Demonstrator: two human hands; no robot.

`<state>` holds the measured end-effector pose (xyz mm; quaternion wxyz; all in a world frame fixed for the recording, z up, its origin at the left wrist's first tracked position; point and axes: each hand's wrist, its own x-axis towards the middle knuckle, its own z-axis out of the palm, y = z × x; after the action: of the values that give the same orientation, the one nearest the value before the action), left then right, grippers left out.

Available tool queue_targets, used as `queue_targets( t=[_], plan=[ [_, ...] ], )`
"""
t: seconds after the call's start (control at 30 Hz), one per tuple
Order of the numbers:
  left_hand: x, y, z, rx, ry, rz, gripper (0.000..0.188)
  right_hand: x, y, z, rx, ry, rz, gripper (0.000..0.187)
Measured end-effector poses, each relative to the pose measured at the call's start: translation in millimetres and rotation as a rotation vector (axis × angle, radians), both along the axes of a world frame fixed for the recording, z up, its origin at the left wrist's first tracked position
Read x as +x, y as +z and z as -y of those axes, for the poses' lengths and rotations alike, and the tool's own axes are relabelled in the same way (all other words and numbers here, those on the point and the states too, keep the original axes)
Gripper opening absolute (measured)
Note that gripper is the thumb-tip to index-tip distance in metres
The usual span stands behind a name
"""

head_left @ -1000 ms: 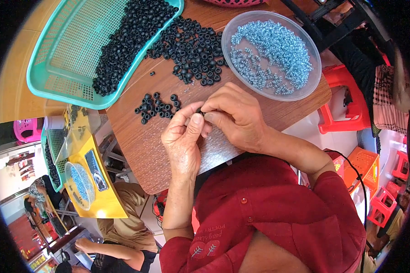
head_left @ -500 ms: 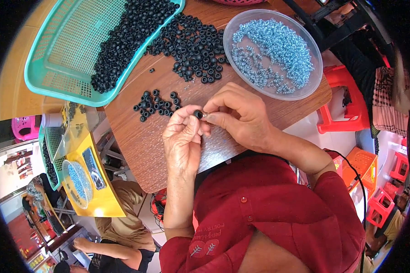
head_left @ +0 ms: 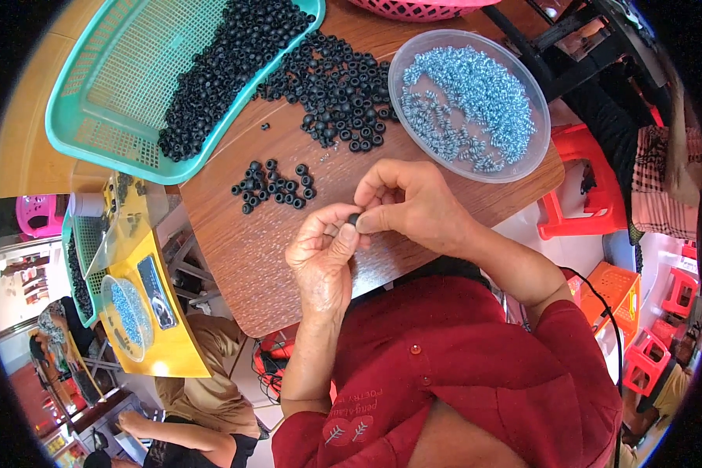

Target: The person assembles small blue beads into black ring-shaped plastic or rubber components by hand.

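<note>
Over the front part of the wooden table, both hands meet at one small round black cap (head_left: 353,219). My left hand (head_left: 324,253) pinches it between thumb and fingertips. Closed at its other side, my right hand (head_left: 409,207) presses thumb and forefinger against it. Whatever else those right fingertips hold is hidden. Left of the hands lies a small group of black caps (head_left: 273,186), several with an open hole showing. Beyond, a larger heap of black caps (head_left: 339,90) spreads out. A round clear tub (head_left: 515,173) at the far right contains many small blue-silver coil springs (head_left: 476,86).
A turquoise mesh basket (head_left: 109,101) with more black caps stands at the far left. Part of a pink basket (head_left: 421,8) shows at the back. Red plastic stools (head_left: 585,195) stand to the right. At the left, another person's arm (head_left: 183,438) is near a yellow table (head_left: 175,335).
My right fingertips have closed over the cap, which faced me with its hole showing before. Something small and shiny between them is now out of sight. The view has shifted slightly.
</note>
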<state>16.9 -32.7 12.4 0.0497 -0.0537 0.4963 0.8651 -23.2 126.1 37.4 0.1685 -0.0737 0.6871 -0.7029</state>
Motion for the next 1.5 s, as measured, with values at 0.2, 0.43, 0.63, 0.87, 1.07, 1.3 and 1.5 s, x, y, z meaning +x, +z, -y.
queue_targets(
  t=[0.2, 0.43, 0.63, 0.87, 1.07, 1.3, 1.5],
  plan=[
    [-1, 0, -3, -0.002, -0.007, 0.020, 0.023, -9, -4, -5, 0.010, 0.075, 0.067, 0.015],
    [-6, -5, 7, 0.210, -0.026, 0.089, 0.022, -27, 3, 11, -0.058, 0.079, 0.077, 0.014],
    [-2, -1, 12, 0.235, -0.057, 0.104, 0.020, -124, -13, 76, 0.653, -0.066, -0.832, 0.009],
    [0, 0, 26, 0.222, -0.030, 0.135, 0.019, -159, -43, 123, 1.096, 0.112, -1.172, 0.012],
    [-5, -1, 29, 0.245, -0.018, 0.123, 0.018, -149, -39, 112, 0.954, 0.063, -1.150, 0.012],
    [-8, 3, 28, 0.307, 0.012, 0.148, 0.020, -81, -2, 40, 0.361, 0.092, -0.661, 0.014],
    [-7, 7, 14, 0.282, -0.036, 0.125, 0.022, -22, 25, -1, 0.165, 0.061, -0.201, 0.008]
  ],
)
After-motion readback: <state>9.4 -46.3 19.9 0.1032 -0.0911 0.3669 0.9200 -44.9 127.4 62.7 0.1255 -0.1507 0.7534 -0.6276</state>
